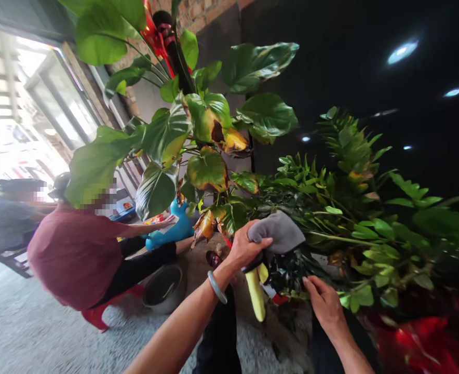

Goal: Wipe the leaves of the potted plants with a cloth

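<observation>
My left hand (242,250), with a pale bangle (217,288) on its wrist, is closed on a grey cloth (282,232). The cloth drapes over dark, glossy leaves (292,270) low in front of me. Just under that hand hangs a long yellow piece (255,293), perhaps a yellowed leaf. My right hand (325,304) is at the right side of the dark leaves, its thumb and fingers pinched together at their edge. Whatever lies between those fingertips is too small to make out.
A tall potted plant with broad, partly browned leaves (207,170) rises ahead. Bushy green foliage (377,244) spreads right, above a red wrapping (424,343). At left, a person in a maroon shirt (71,254) sits on a red stool (97,314) beside a grey bucket (163,291); another person sits behind.
</observation>
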